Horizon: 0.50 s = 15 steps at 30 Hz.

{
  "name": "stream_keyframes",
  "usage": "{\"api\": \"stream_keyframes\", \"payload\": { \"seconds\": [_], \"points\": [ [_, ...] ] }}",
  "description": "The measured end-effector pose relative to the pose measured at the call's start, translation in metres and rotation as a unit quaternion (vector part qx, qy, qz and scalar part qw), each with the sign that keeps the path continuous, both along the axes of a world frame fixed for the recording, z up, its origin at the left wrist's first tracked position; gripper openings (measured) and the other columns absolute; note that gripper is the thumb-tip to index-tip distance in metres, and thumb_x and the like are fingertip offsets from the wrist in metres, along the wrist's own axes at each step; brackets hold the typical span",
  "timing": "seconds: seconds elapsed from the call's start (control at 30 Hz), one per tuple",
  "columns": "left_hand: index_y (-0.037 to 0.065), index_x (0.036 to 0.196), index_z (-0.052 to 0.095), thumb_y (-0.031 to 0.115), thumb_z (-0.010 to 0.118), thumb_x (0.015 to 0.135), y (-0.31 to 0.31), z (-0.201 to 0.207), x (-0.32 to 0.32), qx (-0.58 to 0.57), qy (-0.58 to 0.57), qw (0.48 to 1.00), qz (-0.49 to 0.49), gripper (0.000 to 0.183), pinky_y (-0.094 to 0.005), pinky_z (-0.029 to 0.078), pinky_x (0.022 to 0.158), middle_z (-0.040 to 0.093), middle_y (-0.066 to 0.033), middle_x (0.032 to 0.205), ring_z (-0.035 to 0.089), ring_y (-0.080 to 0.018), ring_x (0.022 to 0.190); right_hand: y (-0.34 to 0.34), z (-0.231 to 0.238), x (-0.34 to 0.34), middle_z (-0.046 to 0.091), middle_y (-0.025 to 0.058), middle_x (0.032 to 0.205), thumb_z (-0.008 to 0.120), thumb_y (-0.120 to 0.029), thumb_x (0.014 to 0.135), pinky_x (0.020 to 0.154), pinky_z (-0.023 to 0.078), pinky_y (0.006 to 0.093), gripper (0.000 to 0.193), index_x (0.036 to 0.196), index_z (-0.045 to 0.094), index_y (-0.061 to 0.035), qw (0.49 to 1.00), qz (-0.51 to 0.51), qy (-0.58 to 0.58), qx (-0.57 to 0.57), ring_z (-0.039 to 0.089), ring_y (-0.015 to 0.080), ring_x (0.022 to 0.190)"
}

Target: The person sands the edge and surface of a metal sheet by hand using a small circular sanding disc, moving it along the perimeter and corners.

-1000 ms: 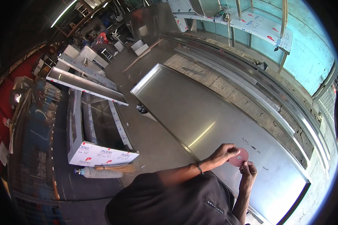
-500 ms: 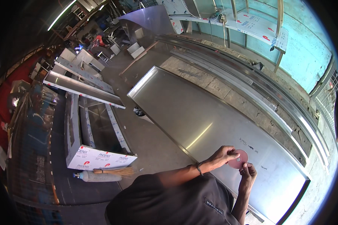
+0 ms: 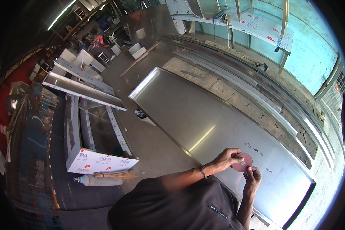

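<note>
The wearer's two hands hold a flat, reddish-brown disc (image 3: 247, 158) in front of the dark shirt (image 3: 176, 203). The left hand (image 3: 228, 159), with a dark band (image 3: 203, 171) at its wrist, pinches the disc's left edge between thumb and fingers; the right hand (image 3: 253, 177) grips its lower right edge in the same manner. The disc has a small central hole and appears above the near part of a long metal tray (image 3: 203, 119) with a raised rim and dark handwritten marks. To the left, a grey cylinder (image 3: 103, 181) lies on its side, a bundle of straw bristles (image 3: 120, 175) along it, beside an open box-shaped frame (image 3: 103, 163) faced with printed white film. Beyond the tray run long metal channels (image 3: 274, 100); farther back stands a film-covered bench (image 3: 257, 23) against a turquoise wall (image 3: 308, 53).
</note>
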State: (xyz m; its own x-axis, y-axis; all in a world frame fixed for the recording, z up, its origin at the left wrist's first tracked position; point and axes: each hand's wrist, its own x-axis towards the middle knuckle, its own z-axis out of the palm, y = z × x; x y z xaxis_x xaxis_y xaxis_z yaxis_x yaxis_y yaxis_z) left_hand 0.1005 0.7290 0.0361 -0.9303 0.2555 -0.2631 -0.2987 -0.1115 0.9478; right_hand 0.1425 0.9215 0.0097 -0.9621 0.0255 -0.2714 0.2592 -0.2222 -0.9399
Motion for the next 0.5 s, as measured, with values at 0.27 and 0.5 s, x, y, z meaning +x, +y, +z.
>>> {"api": "stream_keyframes", "payload": {
  "seconds": [0.27, 0.5],
  "points": [
    [0.002, 0.084, 0.063, 0.025, 0.069, 0.097, 0.007, -0.027, -0.007, -0.054, 0.053, 0.997, -0.021, 0.027, -0.0230, 0.042, 0.062, 0.052, 0.0065, 0.073, 0.043, -0.0023, 0.071, 0.004, -0.004, 0.012, 0.060, 0.0008, 0.074, 0.067, -0.022, 0.097, 0.062, 0.036, 0.0229, 0.020, 0.088, 0.064, -0.0042, 1.000, -0.001, -0.010, 0.001, 0.049, 0.0070, 0.066],
    [0.003, 0.090, 0.067, 0.019, 0.069, 0.092, -0.012, -0.037, -0.016, -0.279, 0.153, 0.936, -0.148, 0.016, -0.0389, 0.051, 0.071, 0.072, -0.0123, 0.085, 0.069, -0.0262, 0.076, 0.054, -0.045, 0.071, 0.067, 0.0051, 0.078, 0.068, -0.030, 0.096, 0.056, 0.038, 0.0234, 0.029, 0.098, 0.069, -0.0008, 0.985, -0.022, -0.053, 0.162, 0.059, 0.0087, 0.066]
  ]
}}
